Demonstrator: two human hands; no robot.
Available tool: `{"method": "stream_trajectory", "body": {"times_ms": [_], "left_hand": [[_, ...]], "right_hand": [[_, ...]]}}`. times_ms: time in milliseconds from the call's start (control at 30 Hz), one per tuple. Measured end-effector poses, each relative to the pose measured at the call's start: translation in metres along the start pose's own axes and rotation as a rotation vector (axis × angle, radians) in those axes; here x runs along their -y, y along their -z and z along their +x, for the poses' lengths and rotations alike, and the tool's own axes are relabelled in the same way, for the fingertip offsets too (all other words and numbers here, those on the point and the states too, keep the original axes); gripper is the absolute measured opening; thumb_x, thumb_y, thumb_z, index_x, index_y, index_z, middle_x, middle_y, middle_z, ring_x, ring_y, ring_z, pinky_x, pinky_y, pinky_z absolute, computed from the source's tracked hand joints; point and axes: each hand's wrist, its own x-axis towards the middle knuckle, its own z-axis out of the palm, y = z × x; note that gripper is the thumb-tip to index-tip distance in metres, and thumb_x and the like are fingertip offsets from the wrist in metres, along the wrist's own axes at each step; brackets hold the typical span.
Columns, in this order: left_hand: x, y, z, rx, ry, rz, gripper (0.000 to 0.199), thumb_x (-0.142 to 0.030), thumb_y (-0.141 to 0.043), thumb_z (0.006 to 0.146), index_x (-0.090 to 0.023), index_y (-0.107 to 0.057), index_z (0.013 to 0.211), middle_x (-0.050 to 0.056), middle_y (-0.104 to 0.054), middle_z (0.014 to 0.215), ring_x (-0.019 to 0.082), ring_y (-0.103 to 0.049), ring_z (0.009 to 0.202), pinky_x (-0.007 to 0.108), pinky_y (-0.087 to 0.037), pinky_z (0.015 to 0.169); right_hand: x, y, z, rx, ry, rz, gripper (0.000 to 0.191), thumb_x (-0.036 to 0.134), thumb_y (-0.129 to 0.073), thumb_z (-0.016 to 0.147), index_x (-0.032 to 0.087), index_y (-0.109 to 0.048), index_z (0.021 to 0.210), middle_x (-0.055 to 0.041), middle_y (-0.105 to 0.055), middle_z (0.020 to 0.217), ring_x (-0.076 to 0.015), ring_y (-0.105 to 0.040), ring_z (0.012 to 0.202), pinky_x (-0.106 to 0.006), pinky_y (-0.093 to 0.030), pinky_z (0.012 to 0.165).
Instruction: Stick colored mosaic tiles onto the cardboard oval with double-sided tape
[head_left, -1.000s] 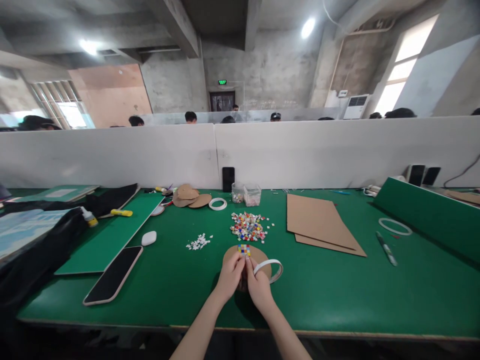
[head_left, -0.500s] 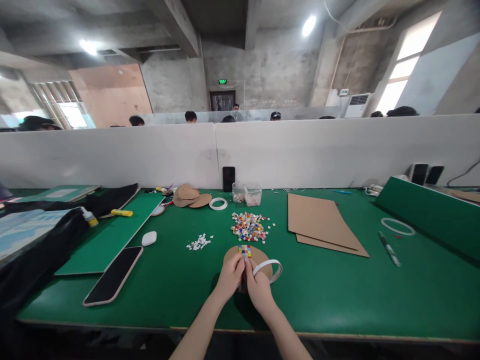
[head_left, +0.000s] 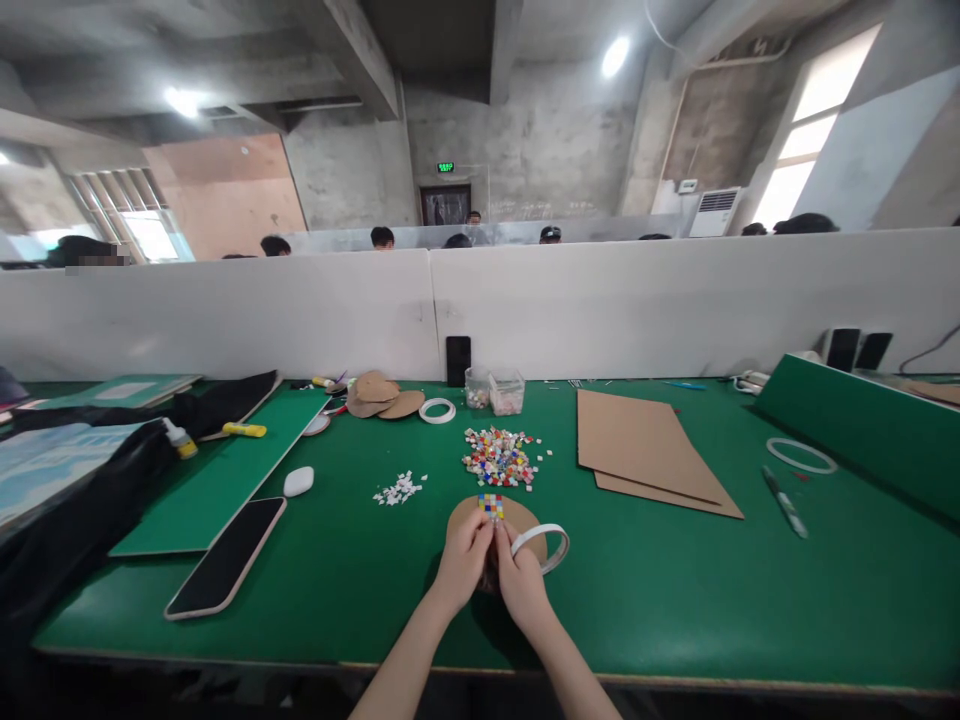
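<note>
A round cardboard disc (head_left: 531,515) lies near the table's front edge, with a small block of coloured square tiles (head_left: 491,504) on its upper part. Just below those tiles my left hand (head_left: 463,560) and my right hand (head_left: 519,570) meet, fingertips pinched together. Whatever is between the fingertips is too small to make out. A white tape ring (head_left: 555,550) hangs around the fingers of my right hand. Beyond the disc is a pile of mixed coloured tiles (head_left: 499,460), and white pieces (head_left: 400,488) lie to its left.
Cardboard sheets (head_left: 645,445) lie to the right, near a pen (head_left: 784,502). A phone (head_left: 227,560) and a white case (head_left: 298,481) are at the left. Clear boxes (head_left: 506,393) stand before the white partition (head_left: 600,310); people's heads show behind it.
The view has shifted very slightly. Both hands stay together at the tiles, with the tape ring still on the right hand.
</note>
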Motion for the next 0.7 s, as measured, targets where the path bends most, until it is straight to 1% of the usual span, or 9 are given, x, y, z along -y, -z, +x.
{"method": "stream_trajectory", "body": {"times_ms": [67,133,267,333,400,533,600,700], "left_hand": [[-0.001,0.000,-0.001,-0.001,-0.008,0.007,0.026,-0.036,-0.036,0.086,-0.018,-0.048,0.072,0.000,-0.054,0.069,0.016,-0.052,0.067,0.026,-0.039,0.063],[0.000,0.000,-0.002,-0.010,-0.021,0.029,0.025,-0.036,-0.035,0.087,-0.019,-0.048,0.074,0.001,-0.055,0.072,0.016,-0.054,0.070,0.027,-0.039,0.066],[0.003,0.000,-0.002,-0.002,-0.066,0.093,0.027,-0.035,-0.032,0.089,-0.020,-0.051,0.078,0.003,-0.057,0.075,0.017,-0.054,0.071,0.027,-0.039,0.067],[0.005,0.000,-0.001,0.010,-0.079,0.109,0.027,-0.034,-0.032,0.089,-0.019,-0.053,0.081,0.004,-0.059,0.076,0.018,-0.054,0.072,0.028,-0.039,0.067],[0.006,0.001,-0.001,0.017,-0.086,0.114,0.028,-0.035,-0.032,0.089,-0.019,-0.054,0.083,0.005,-0.060,0.077,0.018,-0.055,0.071,0.028,-0.040,0.067],[0.008,0.002,-0.001,0.014,-0.086,0.105,0.029,-0.035,-0.031,0.089,-0.019,-0.054,0.082,0.005,-0.060,0.078,0.018,-0.056,0.073,0.028,-0.040,0.067],[0.008,0.001,-0.001,0.017,-0.078,0.103,0.029,-0.036,-0.031,0.089,-0.018,-0.054,0.083,0.005,-0.060,0.078,0.018,-0.056,0.074,0.028,-0.040,0.067],[0.004,-0.002,0.000,0.002,-0.060,0.091,0.030,-0.038,-0.032,0.089,-0.018,-0.054,0.082,0.004,-0.060,0.077,0.018,-0.056,0.074,0.027,-0.041,0.067]], "right_hand": [[0.002,0.001,-0.001,-0.013,0.011,0.016,0.054,0.054,-0.029,0.087,0.015,-0.064,0.103,-0.0118,-0.070,0.086,-0.0257,-0.065,0.085,-0.035,-0.047,0.081],[0.005,0.001,-0.004,-0.021,0.017,0.015,0.053,0.052,-0.028,0.088,0.016,-0.064,0.104,-0.0115,-0.071,0.084,-0.0261,-0.065,0.085,-0.035,-0.046,0.083],[0.012,0.003,-0.008,-0.021,0.024,0.006,0.051,0.050,-0.030,0.088,0.015,-0.061,0.111,-0.0125,-0.070,0.090,-0.0274,-0.062,0.097,-0.036,-0.045,0.086],[0.011,0.002,-0.008,-0.025,0.035,0.005,0.052,0.050,-0.030,0.088,0.015,-0.062,0.109,-0.0128,-0.070,0.091,-0.0278,-0.060,0.100,-0.036,-0.045,0.086],[0.008,0.001,-0.005,-0.022,0.043,0.005,0.053,0.052,-0.030,0.087,0.015,-0.063,0.106,-0.0131,-0.070,0.092,-0.0280,-0.061,0.099,-0.036,-0.045,0.086],[0.001,-0.001,-0.001,0.009,0.038,-0.001,0.055,0.054,-0.029,0.086,0.015,-0.063,0.103,-0.0126,-0.070,0.091,-0.0273,-0.065,0.088,-0.037,-0.045,0.085],[-0.001,-0.001,0.000,0.006,0.037,-0.002,0.055,0.055,-0.029,0.086,0.015,-0.063,0.104,-0.0131,-0.069,0.093,-0.0273,-0.064,0.088,-0.037,-0.045,0.084],[-0.001,-0.003,0.000,-0.035,0.039,0.008,0.056,0.056,-0.030,0.085,0.014,-0.063,0.103,-0.0144,-0.068,0.095,-0.0279,-0.063,0.091,-0.036,-0.046,0.083]]}}
